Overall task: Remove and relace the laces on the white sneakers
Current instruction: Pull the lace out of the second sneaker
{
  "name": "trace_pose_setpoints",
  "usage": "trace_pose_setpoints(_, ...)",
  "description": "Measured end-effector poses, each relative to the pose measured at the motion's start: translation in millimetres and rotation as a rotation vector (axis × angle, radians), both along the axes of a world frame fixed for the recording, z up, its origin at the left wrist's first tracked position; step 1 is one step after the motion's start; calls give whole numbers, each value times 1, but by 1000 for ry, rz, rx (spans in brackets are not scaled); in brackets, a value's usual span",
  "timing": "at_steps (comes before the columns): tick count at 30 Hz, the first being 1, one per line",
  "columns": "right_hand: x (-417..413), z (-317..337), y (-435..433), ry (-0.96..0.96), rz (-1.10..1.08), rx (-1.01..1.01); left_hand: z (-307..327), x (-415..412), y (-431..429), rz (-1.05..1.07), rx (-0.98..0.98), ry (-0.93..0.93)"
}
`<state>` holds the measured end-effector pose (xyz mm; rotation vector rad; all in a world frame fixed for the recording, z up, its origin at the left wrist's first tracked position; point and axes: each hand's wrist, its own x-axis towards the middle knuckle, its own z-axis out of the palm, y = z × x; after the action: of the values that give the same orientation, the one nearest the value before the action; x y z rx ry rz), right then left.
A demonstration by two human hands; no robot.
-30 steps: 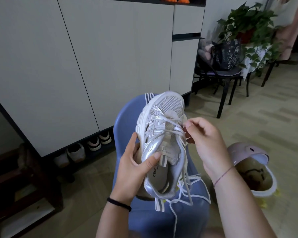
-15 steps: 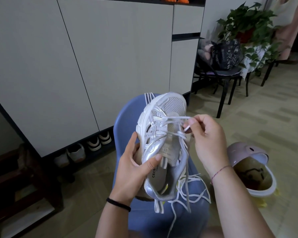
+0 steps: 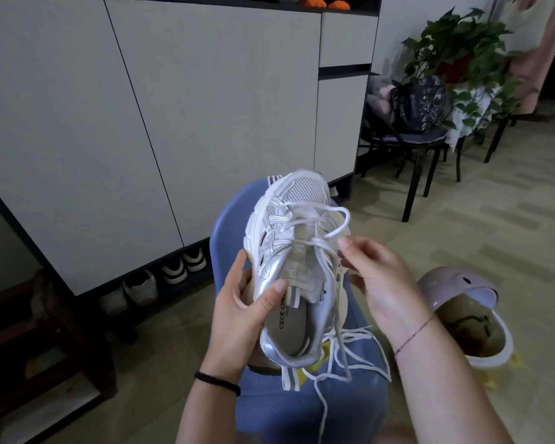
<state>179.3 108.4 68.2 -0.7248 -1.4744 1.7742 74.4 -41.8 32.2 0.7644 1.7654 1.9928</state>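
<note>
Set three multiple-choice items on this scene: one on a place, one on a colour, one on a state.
1. Where is the sneaker?
A. on the floor
B. in the left hand, above the blue chair
C. on a table

2. What colour is the band on the left wrist?
A. white
B. green
C. black

3. How is the lace near the toe?
A. tied in a bow
B. standing out in a loose loop
C. missing

Key: 1 B, the thumb and fingers curl round its side. 2 C, a black ring circles the wrist. 3 B, the loop arcs free of the upper.
</note>
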Motion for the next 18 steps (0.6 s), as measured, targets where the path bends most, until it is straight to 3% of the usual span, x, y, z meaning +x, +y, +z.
trace_pose_setpoints(6, -8, 1, -9, 108, -35, 122, -1, 2, -2, -8, 4, 13)
trace_pose_setpoints(11, -8, 3, -8, 71, -184, 243, -1, 0, -1, 5, 15, 1)
trace_pose_setpoints(15, 3, 16, 5, 316, -207, -15, -4, -7, -6, 57, 21, 3)
trace_pose_setpoints(18, 12, 19, 18, 333, -226, -105, -7, -9, -8, 56, 9, 13)
